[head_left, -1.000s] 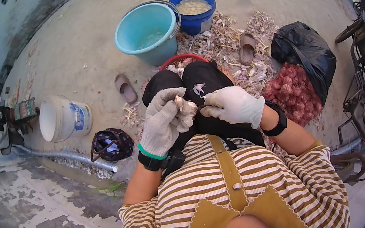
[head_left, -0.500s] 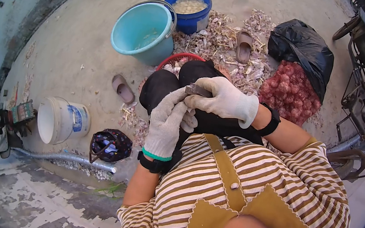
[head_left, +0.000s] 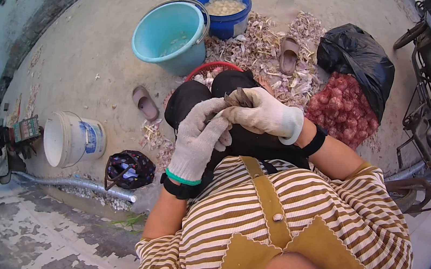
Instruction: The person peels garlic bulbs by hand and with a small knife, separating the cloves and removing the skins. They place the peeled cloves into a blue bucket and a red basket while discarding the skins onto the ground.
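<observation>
My right hand [head_left: 268,113], in a white knit glove, is closed around a small dark knife [head_left: 239,98] with a short, flat blade. Just beside it, my left hand [head_left: 196,135], in a white glove with a green cuff, has its fingers pinched together. A small pale piece that looks like a garlic clove [head_left: 220,114] shows where the fingertips of both hands meet, mostly hidden by the gloves. Both hands are held over my lap. Beyond my knees, a red basket [head_left: 198,70] contains garlic.
A light-blue bucket [head_left: 146,43] and a dark-blue bucket [head_left: 226,30] of peeled cloves stand ahead. Garlic skins [head_left: 260,45] litter the floor around a slipper [head_left: 288,57]. Right are a red net bag of garlic [head_left: 342,105] and a black plastic bag [head_left: 359,53]. A white bucket [head_left: 65,139] lies left.
My right hand has turned the knife a little, so its blade points differently. The pale piece between the fingertips now shows more. Both hands stay close together over my lap.
</observation>
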Demonstrator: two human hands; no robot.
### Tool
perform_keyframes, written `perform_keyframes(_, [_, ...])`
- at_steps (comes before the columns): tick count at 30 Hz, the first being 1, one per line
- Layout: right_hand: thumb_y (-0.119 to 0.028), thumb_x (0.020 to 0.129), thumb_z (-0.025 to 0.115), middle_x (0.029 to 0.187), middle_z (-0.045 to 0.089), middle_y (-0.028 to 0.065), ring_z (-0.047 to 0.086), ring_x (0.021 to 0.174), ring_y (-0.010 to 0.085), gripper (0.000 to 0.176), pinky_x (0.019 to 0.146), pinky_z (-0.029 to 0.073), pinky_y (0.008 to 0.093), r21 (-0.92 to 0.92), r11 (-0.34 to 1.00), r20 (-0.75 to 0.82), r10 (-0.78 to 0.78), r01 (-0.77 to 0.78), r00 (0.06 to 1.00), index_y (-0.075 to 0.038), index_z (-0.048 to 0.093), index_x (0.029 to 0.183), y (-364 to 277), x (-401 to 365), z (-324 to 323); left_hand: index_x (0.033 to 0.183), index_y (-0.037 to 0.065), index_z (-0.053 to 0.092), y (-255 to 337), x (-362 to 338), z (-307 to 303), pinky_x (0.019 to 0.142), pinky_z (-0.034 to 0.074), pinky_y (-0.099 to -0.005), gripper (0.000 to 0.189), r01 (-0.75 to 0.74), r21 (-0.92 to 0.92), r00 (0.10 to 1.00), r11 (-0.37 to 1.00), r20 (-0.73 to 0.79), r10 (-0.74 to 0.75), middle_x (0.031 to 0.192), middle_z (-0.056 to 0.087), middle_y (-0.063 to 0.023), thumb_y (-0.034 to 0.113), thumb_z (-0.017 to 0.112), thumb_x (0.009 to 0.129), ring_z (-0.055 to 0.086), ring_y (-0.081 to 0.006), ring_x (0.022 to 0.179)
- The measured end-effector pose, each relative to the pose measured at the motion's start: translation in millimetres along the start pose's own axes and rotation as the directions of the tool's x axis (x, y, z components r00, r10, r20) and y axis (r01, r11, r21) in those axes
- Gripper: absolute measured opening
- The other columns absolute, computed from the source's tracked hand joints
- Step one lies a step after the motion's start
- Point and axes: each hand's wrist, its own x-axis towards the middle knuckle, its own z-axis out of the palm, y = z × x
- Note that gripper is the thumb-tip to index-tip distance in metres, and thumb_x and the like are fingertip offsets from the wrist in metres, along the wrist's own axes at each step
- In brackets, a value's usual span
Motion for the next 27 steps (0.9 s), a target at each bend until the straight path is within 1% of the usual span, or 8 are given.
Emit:
perform_keyframes(2, [-0.019,0.092,0.064,0.065,0.056,-0.0032,0.044,0.046,0.0027,0.015,0.04,0.028,0.0193,0.036,0.999,0.013,-0.015,0.014,1.0,-0.004,0.064,0.092,5.8,0.1,0.6,0.114,0.0,0.057,-1.0,0.7,-1.2,0.049,0.049,-0.0223,0.021,-0.011,0.023,1.0,1.0,0.009,0.011,0.082,0.065,-0.0082,0.011,0.048,0.099,0.062,-0.0128,0.061])
perform_keyframes(5, [-0.02,0.093,0.063,0.058,0.049,-0.0043,0.037,0.041,0.0032,0.017,0.038,0.023,0.0204,0.183,0.983,-0.006,-0.028,0.029,1.0,-0.004,0.062,0.09,9.0,-0.2,-0.3,0.113,0.001,0.056,0.1,0.9,-0.8,0.048,0.048,-0.0219,0.019,0.05,-0.403,0.999,0.914,0.027,-0.043,0.086,0.065,-0.0083,0.01,0.047,0.098,0.063,-0.0137,0.062])
perform_keyframes(8, [-0.021,0.094,0.061,0.054,0.045,-0.0039,0.035,0.039,0.0052,0.018,0.037,0.023,0.0219,0.285,0.958,-0.068,-0.004,0.024,0.998,-0.004,0.06,0.089,10.8,1.8,-4.1,0.113,0.002,0.056,1.5,0.4,-2.0,0.047,0.049,-0.0221,0.019,-0.004,-0.407,0.997,0.913,-0.07,-0.028,0.09,0.064,-0.0084,0.007,0.047,0.098,0.064,-0.0138,0.065])
perform_keyframes(14, [-0.022,0.094,0.062,0.055,0.046,-0.0045,0.036,0.039,0.0046,0.018,0.037,0.022,0.0215,0.286,0.958,-0.048,0.036,-0.021,0.998,-0.004,0.06,0.089,3.9,0.8,8.0,0.124,0.003,0.058,5.0,-5.6,10.7,0.05,0.04,-0.0169,0.033,0.062,-0.075,0.991,0.995,-0.117,-0.07,0.082,0.061,0.0003,0.006,0.061,0.091,0.054,-0.0051,0.062])
perform_keyframes(16, [-0.024,0.096,0.059,0.066,0.058,-0.0018,0.039,0.042,0.0006,0.02,0.037,0.024,0.0176,0.205,0.979,-0.017,0.025,-0.021,1.0,-0.005,0.063,0.091,3.6,0.1,8.6,0.121,0.003,0.061,6.5,-7.4,10.6,0.049,0.039,-0.0167,0.029,0.054,-0.028,0.984,0.998,-0.168,-0.058,0.078,0.062,0.0001,0.007,0.059,0.092,0.054,-0.005,0.061])
perform_keyframes(20, [-0.026,0.095,0.061,0.059,0.046,-0.0056,0.036,0.041,0.0032,0.021,0.037,0.022,0.0211,0.11,0.993,-0.036,0.037,-0.033,0.999,-0.006,0.06,0.092,-1.8,-0.2,11.5,0.119,0.003,0.062,3.6,-5.8,4.9,0.046,0.038,-0.0171,0.025,0.03,-0.076,0.989,0.997,-0.145,-0.04,0.08,0.064,-0.003,0.009,0.055,0.095,0.054,-0.0064,0.057])
perform_keyframes(25, [-0.034,0.098,0.054,0.064,0.043,-0.0062,0.039,0.048,0.0027,0.029,0.041,0.027,0.0208,-0.072,0.997,-0.059,0.023,-0.028,0.998,-0.006,0.06,0.102,0.9,-9.2,-9.3,0.112,0.003,0.06,-3.2,-5.4,-10.1,0.038,0.033,-0.0161,0.022,0.025,-0.501,0.999,0.865,-0.011,-0.036,0.081,0.066,-0.0107,0.018,0.052,0.099,0.056,-0.0098,0.053])
perform_keyframes(27, [-0.032,0.097,0.052,0.078,0.058,0.0056,0.056,0.07,0.0165,0.032,0.061,0.042,0.0298,-0.471,0.85,0.021,-0.258,0.237,0.966,-0.002,0.061,0.106,1.5,-11.5,-10.7,0.113,0.003,0.059,-9.9,-4.7,-13.5,0.037,0.031,-0.0169,0.024,0.021,-0.491,1.0,0.871,0.004,-0.022,0.082,0.062,-0.0095,0.022,0.052,0.099,0.053,-0.0104,0.052])
